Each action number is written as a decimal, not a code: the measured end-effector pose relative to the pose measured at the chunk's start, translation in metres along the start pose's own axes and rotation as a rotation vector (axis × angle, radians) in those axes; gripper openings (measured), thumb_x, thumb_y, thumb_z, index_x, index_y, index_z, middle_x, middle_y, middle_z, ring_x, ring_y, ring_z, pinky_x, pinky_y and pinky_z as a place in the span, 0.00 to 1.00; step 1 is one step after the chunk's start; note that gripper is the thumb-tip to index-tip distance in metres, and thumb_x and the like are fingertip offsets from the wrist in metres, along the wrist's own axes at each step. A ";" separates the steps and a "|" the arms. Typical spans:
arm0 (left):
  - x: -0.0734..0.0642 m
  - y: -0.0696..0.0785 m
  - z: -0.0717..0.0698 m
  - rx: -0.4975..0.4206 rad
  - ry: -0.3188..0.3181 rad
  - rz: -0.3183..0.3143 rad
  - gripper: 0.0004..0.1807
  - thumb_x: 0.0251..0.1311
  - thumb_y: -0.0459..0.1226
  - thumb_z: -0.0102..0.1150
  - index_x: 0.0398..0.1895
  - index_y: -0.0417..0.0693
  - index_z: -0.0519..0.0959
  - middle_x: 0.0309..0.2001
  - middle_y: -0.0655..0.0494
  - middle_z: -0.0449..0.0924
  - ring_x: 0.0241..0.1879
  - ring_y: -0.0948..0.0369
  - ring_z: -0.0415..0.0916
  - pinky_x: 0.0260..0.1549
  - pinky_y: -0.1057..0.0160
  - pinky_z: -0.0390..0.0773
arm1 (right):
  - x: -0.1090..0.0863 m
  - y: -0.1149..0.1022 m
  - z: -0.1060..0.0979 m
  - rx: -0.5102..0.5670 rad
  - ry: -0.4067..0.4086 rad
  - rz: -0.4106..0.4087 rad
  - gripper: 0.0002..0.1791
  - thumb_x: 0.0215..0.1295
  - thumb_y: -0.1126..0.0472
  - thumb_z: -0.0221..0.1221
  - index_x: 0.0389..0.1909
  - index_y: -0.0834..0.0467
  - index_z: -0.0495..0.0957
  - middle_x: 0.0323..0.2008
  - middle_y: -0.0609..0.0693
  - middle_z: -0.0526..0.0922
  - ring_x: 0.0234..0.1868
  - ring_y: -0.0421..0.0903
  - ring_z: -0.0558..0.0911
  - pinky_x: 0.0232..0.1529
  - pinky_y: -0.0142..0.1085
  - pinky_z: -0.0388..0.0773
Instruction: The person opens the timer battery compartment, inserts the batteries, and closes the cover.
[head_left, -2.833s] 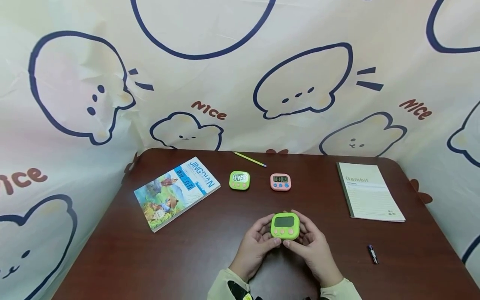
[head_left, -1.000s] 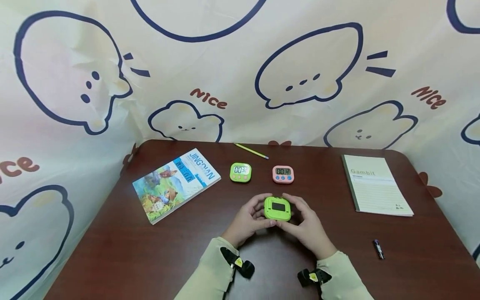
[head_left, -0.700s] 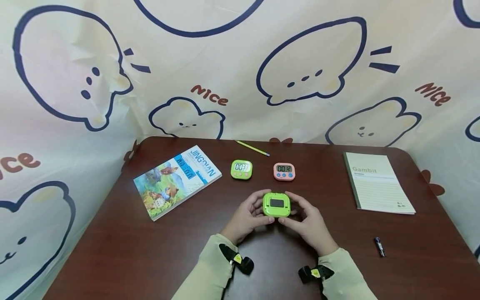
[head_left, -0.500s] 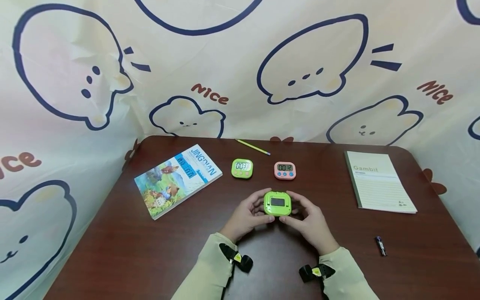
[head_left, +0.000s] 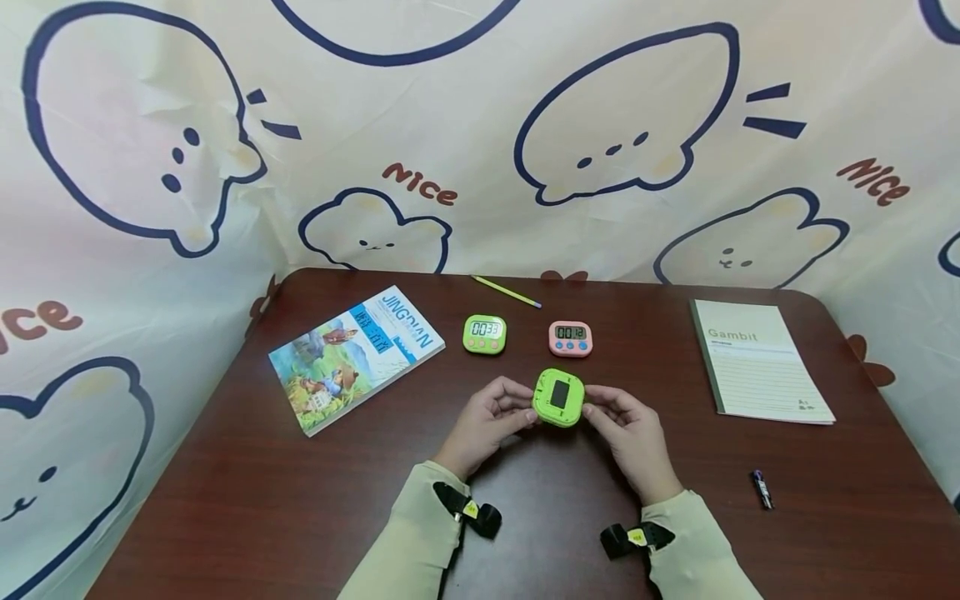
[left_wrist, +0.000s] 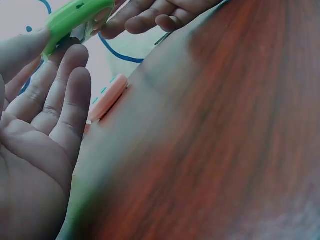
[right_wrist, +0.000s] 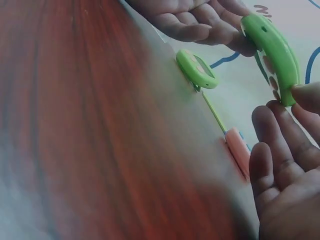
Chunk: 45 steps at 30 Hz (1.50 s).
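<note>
A green kitchen timer (head_left: 558, 398) is held over the table between both hands. Its back, with a dark rectangular patch, faces up in the head view; pinkish buttons show on its underside in the right wrist view. My left hand (head_left: 483, 425) pinches its left edge between thumb and fingers. At the opposite edge, my right hand (head_left: 632, 433) pinches with thumb (right_wrist: 306, 96) and fingertips. Just beyond stand a second green timer (head_left: 484, 335), display lit, and a pink timer (head_left: 570, 339) with blue buttons.
An illustrated book (head_left: 356, 360) lies at left on the dark brown table (head_left: 262, 517). A yellow-green pencil (head_left: 506, 292) lies at the back edge. On the right are a notebook (head_left: 757, 362) and a small dark battery-like cylinder (head_left: 762, 489). A printed cloth (head_left: 480, 125) hangs behind.
The held timer has flipped from its button face to its back, then turned about a quarter turn. Both hands have shifted their grip to its side edges. The head view has tilted down slightly.
</note>
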<state>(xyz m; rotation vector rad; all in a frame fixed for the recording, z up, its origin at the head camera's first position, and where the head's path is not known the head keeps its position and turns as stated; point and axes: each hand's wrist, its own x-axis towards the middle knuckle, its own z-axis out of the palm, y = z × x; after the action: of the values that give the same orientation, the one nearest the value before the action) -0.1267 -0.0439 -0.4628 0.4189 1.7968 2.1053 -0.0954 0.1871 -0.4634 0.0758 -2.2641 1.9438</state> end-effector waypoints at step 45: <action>0.003 -0.003 0.000 0.079 -0.181 -0.073 0.42 0.68 0.25 0.57 0.80 0.51 0.51 0.47 0.38 0.82 0.41 0.56 0.83 0.39 0.66 0.81 | -0.002 -0.004 0.002 0.016 -0.141 0.070 0.22 0.74 0.63 0.58 0.65 0.65 0.73 0.49 0.64 0.81 0.42 0.37 0.81 0.42 0.29 0.81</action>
<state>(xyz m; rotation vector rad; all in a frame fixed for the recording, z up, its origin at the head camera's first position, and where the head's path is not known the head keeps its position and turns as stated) -0.1291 -0.0420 -0.4657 0.5384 1.7673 1.8875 -0.0931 0.1840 -0.4600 0.1423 -2.3696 2.0523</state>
